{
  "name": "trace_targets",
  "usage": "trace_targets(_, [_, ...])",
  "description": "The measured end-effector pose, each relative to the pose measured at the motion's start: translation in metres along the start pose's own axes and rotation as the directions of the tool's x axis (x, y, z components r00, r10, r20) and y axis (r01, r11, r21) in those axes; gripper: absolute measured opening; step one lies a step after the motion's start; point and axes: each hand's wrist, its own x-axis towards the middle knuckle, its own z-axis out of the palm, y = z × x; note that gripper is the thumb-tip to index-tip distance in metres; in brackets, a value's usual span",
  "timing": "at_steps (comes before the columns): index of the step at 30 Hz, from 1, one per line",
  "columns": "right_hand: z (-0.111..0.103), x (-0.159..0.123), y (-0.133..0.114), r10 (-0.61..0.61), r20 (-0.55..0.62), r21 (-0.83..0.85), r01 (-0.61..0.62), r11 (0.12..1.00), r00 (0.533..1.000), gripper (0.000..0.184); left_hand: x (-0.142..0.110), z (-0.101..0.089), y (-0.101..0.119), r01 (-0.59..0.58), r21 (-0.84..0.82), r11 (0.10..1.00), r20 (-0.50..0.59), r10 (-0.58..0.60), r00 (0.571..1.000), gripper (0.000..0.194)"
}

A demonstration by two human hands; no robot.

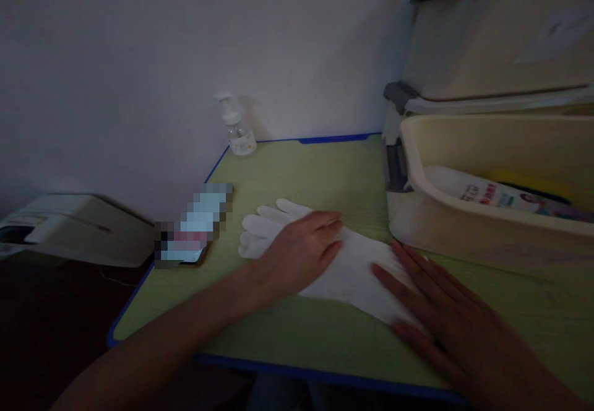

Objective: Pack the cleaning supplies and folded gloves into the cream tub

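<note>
A pair of white gloves, or a single one, lies flat on the green tabletop; the white glove [357,268] has its fingers toward the left and its cuff toward the right. Across its palm part rests my left hand [304,250], fingers loosely bent and thumb apart from them. My right hand [440,306] lies flat with spread fingers on the cuff end, which it partly covers. Neither hand is closed around anything.
A phone [197,225], blurred out, lies at the table's left edge. Behind it stands a pump bottle [242,138] near the wall. At right, an open cream storage bin [408,213] holds a white bottle [464,185] and something yellow [533,187]. The green table [297,173] has a blue rim.
</note>
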Motion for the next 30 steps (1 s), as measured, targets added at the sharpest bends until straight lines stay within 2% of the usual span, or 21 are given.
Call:
trace_targets(2, [0.000, 0.001, 0.000, -0.005, -0.010, -0.013, 0.005, 1.000, 1.000, 0.062, -0.002, 0.005, 0.010, -0.053, -0.022, 0.998, 0.162, 0.056, 0.985, 0.042])
trace_targets(4, [0.000, 0.001, 0.000, -0.014, -0.016, -0.030, 0.013, 0.999, 1.000, 0.063, -0.005, 0.009, 0.015, -0.047, -0.011, 0.999, 0.294, 0.049, 0.955, 0.054])
trace_targets(6, [0.000, 0.001, 0.000, -0.021, -0.019, -0.047, 0.020, 0.999, 1.000, 0.063, -0.007, 0.011, 0.015, -0.023, 0.010, 1.000, 0.359, 0.018, 0.933, 0.058])
trace_targets(9, [-0.001, 0.001, 0.000, -0.032, -0.016, -0.063, 0.031, 0.998, 0.999, 0.064, -0.009, 0.012, 0.013, 0.020, 0.027, 0.999, 0.383, -0.029, 0.923, 0.058])
trace_targets(16, [-0.003, 0.000, -0.001, -0.030, -0.007, -0.058, 0.030, 0.998, 1.000, 0.064, -0.010, 0.010, 0.012, 0.128, 0.046, 0.991, 0.376, -0.136, 0.917, 0.059])
trace_targets(24, [0.004, -0.002, 0.003, -0.005, -0.011, 0.026, 0.005, 1.000, 1.000, 0.063, -0.012, 0.013, 0.008, 0.126, -0.029, 0.992, 0.361, -0.107, 0.927, 0.063])
trace_targets(27, [0.005, -0.001, 0.003, -0.006, -0.028, 0.044, 0.008, 0.999, 1.000, 0.061, -0.011, 0.010, 0.004, 0.161, -0.145, 0.976, 0.267, -0.118, 0.956, 0.061])
trace_targets(30, [0.004, -0.001, 0.002, -0.007, -0.043, 0.039, 0.009, 0.999, 0.999, 0.059, -0.009, -0.004, -0.013, 0.241, -0.202, 0.949, 0.080, -0.229, 0.970, 0.040])
